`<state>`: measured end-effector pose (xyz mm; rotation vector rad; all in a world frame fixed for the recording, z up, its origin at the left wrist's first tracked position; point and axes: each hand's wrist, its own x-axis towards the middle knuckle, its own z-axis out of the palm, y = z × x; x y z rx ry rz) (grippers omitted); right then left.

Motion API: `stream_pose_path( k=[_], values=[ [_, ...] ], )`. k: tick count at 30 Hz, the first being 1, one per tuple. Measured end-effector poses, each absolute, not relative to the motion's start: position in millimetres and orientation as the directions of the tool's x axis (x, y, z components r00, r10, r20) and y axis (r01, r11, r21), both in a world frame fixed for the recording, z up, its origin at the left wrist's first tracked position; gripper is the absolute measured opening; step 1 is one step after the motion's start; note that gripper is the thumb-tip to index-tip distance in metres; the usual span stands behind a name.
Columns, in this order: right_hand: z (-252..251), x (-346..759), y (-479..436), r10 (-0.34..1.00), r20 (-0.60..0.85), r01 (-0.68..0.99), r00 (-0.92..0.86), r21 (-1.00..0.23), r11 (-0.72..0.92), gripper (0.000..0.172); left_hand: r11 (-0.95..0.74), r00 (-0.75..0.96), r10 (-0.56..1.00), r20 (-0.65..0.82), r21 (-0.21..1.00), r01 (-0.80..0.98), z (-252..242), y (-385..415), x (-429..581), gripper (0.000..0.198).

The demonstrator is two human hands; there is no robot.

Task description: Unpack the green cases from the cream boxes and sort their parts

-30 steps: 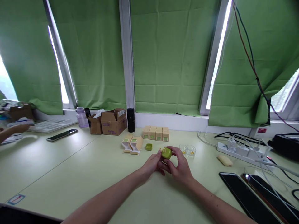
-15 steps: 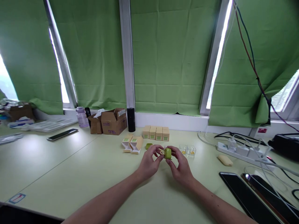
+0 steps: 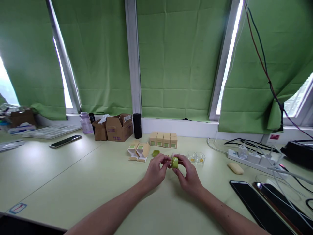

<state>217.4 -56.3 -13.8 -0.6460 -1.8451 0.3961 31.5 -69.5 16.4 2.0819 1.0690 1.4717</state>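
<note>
Reaches forward with both bare forearms, meeting just in front of the row of tan boxes point(image 3: 163, 139). Pinches the small green pot point(image 3: 174, 162) with the left hand point(image 3: 156, 171), thumb and fingertips curled narrow against its left edge. Grips the same pot from the other side with the right hand point(image 3: 189, 174), thumb on top, fingers closed beneath. Holds it up off the table point(image 3: 73, 182), nearer than the boxes. Cannot make out the pot's underside or the pale bit at its left edge, covered by fingers. Loses both elbows past the bottom edge.
</note>
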Motion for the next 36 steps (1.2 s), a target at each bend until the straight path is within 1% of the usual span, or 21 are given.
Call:
stream_pose_path(
  k=[3, 9, 13, 20, 29, 32, 34, 36],
  values=[
    [-14, 217, -57, 0.596, 0.755, 0.247, -0.273, -0.544, 0.802, 0.043, -0.617, 0.163, 0.781, 0.603, 0.704, 0.351, 16, -70, 32, 0.011],
    [-12, 218, -60, 0.575, 0.762, 0.263, -0.297, -0.513, 0.817, 0.044, -0.61, 0.142, 0.785, 0.603, 0.714, 0.344, 15, -72, 33, 0.01],
    [-14, 218, -60, 0.58, 0.758, 0.269, -0.299, -0.516, 0.813, 0.046, -0.598, 0.121, 0.792, 0.598, 0.72, 0.353, 14, -73, 35, 0.011],
    [-18, 219, -58, 0.583, 0.748, 0.24, -0.317, -0.532, 0.812, 0.045, -0.605, 0.141, 0.788, 0.599, 0.713, 0.354, 13, -73, 34, 0.011],
    [-19, 220, -58, 0.568, 0.764, 0.252, -0.308, -0.51, 0.822, 0.047, -0.608, 0.152, 0.786, 0.599, 0.707, 0.36, 13, -73, 34, 0.013],
    [-14, 218, -59, 0.581, 0.761, 0.23, -0.289, -0.533, 0.814, 0.044, -0.579, 0.147, 0.813, 0.563, 0.755, 0.309, 13, -72, 35, 0.01],
    [-11, 217, -60, 0.605, 0.745, 0.198, -0.281, -0.572, 0.796, 0.042, -0.558, 0.149, 0.829, 0.539, 0.781, 0.281, 14, -71, 36, 0.006],
    [-10, 216, -60, 0.644, 0.716, 0.158, -0.269, -0.626, 0.763, 0.041, -0.554, 0.156, 0.832, 0.533, 0.78, 0.291, 15, -70, 37, 0.014]
  ],
)
